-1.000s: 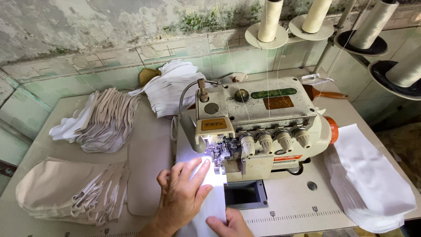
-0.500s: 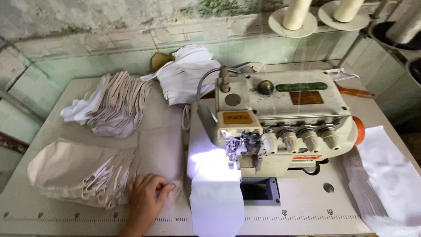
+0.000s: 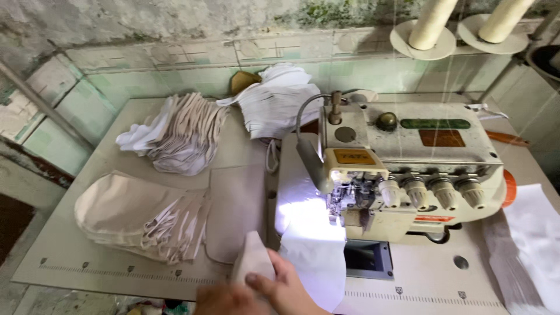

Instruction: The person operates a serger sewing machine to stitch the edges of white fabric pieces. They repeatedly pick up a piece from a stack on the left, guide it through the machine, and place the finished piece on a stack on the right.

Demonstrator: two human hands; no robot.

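My two hands meet at the bottom edge of the view. My left hand (image 3: 224, 300) is blurred. My right hand (image 3: 289, 289) is beside it, thumb pressed on a small beige fabric piece (image 3: 252, 262) that both hands hold upright. Just right of them, a white fabric piece (image 3: 309, 245) lies lit under the needle area of a cream overlock sewing machine (image 3: 408, 157). A flat beige panel (image 3: 236, 204) and a fanned stack of beige pieces (image 3: 140, 216) lie left of my hands on the table (image 3: 64, 256).
At the back lie a second beige and white stack (image 3: 186, 134) and a pile of white pieces (image 3: 280, 99). Two thread cones (image 3: 431, 23) stand on holders behind the machine. White cloth (image 3: 536, 233) lies at the right. A tiled wall runs behind the table.
My hands left the white fabric at the needle. My left hand reached to the beige stack; now both hands hold a beige piece lifted near the front edge. The view shifted left.
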